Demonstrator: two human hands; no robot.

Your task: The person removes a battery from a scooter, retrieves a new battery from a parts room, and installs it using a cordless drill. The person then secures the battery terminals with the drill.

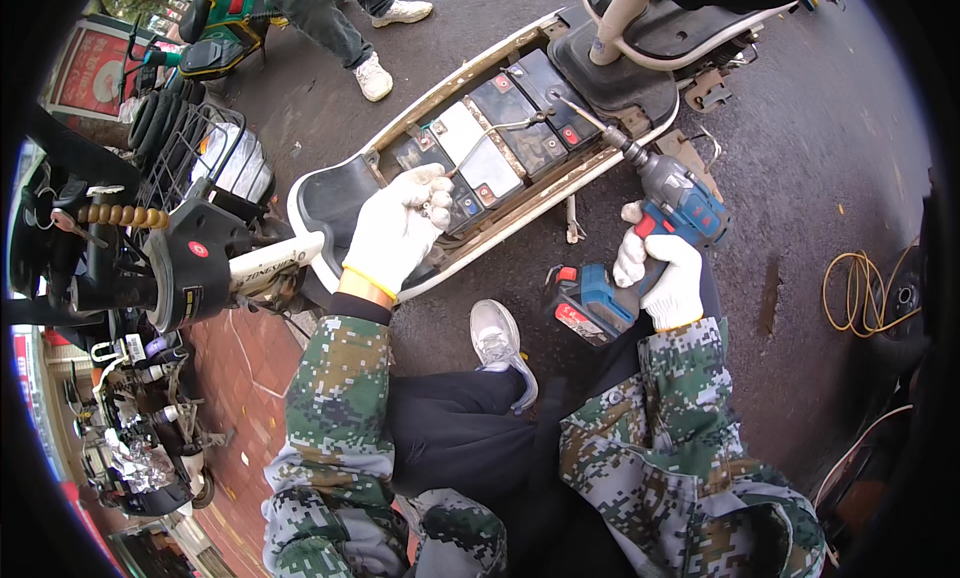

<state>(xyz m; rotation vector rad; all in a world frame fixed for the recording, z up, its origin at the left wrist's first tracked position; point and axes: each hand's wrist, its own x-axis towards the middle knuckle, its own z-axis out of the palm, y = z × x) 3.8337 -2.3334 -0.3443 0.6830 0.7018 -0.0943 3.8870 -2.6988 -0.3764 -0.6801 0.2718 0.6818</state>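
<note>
My right hand (672,278), in a white knit glove, grips a blue cordless drill (682,200) by its handle, with a finger near the red trigger. Its long bit (582,112) points up and left over the black batteries (512,100) in the open footboard of an electric scooter. Also gloved, my left hand (398,223) is closed over the near-left end of the battery row. Small metallic bits show at its fingertips, too small to name. A cable (490,133) runs from beside that hand across a white-topped battery (472,143) toward the black ones.
A person's legs (325,23) stand beyond the scooter. Its handlebar stem (275,263) lies left, its seat post (612,23) at the upper right. A coiled yellow cord (860,293) rests far right. Other scooters (150,433) are parked at the left.
</note>
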